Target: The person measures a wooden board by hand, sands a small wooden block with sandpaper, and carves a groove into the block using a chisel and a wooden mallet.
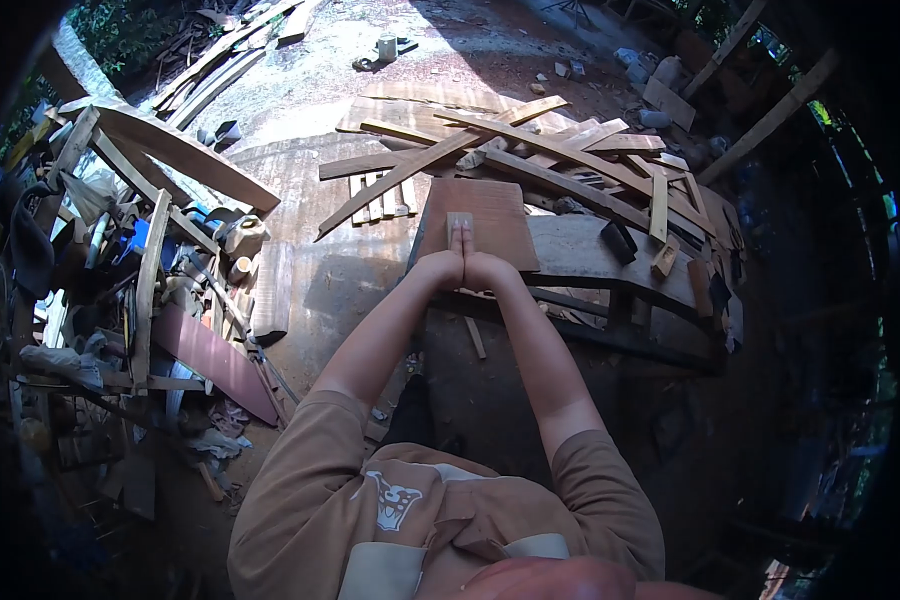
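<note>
Side by side in the middle of the view, my left hand (442,264) and my right hand (484,266) reach forward with both arms stretched out. Their fingers are pressed together and point away from me onto a small pale rectangular piece (459,219), holding it against a reddish-brown wooden board (495,207). The underside of the pale piece is hidden. The board lies tilted at the left end of a worn wooden bench (570,246), with the heels of both hands near its front edge.
Long planks (440,165) lie crossed in a heap behind the board. A dark block (618,242) and a small wooden block (665,257) sit on the bench's right part. Cluttered scraps and a wooden frame (155,290) stand at left. A loose stick (475,338) lies below the bench.
</note>
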### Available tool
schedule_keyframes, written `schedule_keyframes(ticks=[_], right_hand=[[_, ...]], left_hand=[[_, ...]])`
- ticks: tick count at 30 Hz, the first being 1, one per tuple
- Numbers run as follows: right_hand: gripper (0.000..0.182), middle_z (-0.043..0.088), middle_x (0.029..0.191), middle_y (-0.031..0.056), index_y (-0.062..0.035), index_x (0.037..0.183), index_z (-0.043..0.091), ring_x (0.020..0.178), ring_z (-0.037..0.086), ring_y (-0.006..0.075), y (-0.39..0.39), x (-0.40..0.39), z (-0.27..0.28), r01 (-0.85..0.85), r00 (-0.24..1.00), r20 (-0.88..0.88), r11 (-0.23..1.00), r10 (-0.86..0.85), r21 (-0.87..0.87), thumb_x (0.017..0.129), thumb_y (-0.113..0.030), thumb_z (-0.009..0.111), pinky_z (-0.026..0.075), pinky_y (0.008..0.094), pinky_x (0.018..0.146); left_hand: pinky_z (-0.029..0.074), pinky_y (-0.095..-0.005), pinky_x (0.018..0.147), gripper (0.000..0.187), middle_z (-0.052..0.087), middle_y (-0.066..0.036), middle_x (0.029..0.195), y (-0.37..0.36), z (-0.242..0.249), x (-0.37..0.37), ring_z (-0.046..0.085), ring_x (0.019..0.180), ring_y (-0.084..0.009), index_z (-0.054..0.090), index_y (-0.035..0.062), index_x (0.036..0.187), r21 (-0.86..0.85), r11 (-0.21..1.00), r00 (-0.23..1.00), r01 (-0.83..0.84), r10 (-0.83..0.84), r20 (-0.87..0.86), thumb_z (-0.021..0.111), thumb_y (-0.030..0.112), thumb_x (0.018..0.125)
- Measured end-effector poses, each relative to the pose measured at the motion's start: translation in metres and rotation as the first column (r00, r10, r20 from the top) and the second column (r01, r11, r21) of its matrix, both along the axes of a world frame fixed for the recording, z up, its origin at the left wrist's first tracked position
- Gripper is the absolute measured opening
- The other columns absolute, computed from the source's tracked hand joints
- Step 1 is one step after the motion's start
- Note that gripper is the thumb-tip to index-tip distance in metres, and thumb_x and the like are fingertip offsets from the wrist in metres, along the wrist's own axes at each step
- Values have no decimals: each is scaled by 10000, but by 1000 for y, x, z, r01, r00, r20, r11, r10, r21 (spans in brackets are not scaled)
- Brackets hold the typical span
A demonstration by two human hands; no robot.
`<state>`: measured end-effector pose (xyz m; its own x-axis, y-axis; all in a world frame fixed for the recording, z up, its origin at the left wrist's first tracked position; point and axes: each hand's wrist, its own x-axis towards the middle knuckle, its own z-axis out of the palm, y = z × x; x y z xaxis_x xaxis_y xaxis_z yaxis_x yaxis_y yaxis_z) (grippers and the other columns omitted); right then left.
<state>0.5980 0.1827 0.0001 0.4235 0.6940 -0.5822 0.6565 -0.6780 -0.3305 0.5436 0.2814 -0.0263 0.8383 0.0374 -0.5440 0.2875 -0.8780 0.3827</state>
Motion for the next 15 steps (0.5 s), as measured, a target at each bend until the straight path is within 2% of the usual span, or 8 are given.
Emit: schedule_keyframes(ticks=[2,3,4,5,10,12,14,15], right_hand=[[939,545,1037,318,121,1256,-236,919,577,390,13,19,-5,-12,1000,23,1000,11,17,765,-216,490,451,400,815],[855,532,1136,243,106,1322,-36,1015,550,343,23,26,-6,64,998,13,998,-64,-19,762,-247,506,431,391,877],[855,532,1136,243,106,1322,-36,1015,550,343,25,30,-8,71,997,-6,997,-71,-34,762,-247,506,431,391,877],[845,532,1131,247,109,1322,-16,1017,547,348,30,41,-9,68,998,-10,997,-68,-31,762,-248,506,430,391,880],[771,531,1137,240,115,1322,73,1037,538,336,38,47,32,66,996,-53,998,-66,-7,758,-194,499,421,379,895],[783,539,1133,227,91,1336,74,1035,543,322,34,47,0,157,984,-82,987,-160,-42,741,-163,516,428,371,885],[824,545,1130,217,43,1359,14,1029,548,315,25,37,13,83,997,-7,996,-83,-45,734,-140,518,435,370,873],[824,545,1130,217,43,1359,14,1029,548,315,14,24,3,80,996,-42,995,-83,-64,734,-140,518,435,370,873]], left_hand=[[458,-381,823,520,591,-220,1026,9,4,14,583,937,-336,408,-136,1179,-3,1000,1000,14,-14,-9,489,172,769],[446,-376,848,479,583,-211,1050,14,4,24,573,962,-334,436,-109,1170,-66,988,990,-138,135,-45,446,193,799],[433,-371,874,449,575,-203,1074,14,4,28,564,987,-331,465,-83,1161,-127,949,956,-289,277,-99,403,213,829],[411,-367,908,439,566,-186,1100,26,-16,42,553,1012,-327,518,-33,1132,-97,980,983,-172,165,-79,307,250,870],[412,-368,906,428,563,-179,1109,25,-6,42,552,1012,-328,547,-25,1098,-111,980,986,-165,160,-53,312,251,870],[413,-368,905,424,562,-176,1113,25,-1,43,551,1012,-329,561,-21,1080,-162,981,994,-104,96,-56,314,252,869],[414,-369,904,421,560,-172,1118,22,4,38,551,1012,-330,576,-17,1063,-156,980,992,-126,119,-50,317,253,869],[423,-369,890,424,560,-182,1114,15,-3,29,555,1006,-329,502,-34,1138,-149,982,992,-113,105,-65,349,243,857]])
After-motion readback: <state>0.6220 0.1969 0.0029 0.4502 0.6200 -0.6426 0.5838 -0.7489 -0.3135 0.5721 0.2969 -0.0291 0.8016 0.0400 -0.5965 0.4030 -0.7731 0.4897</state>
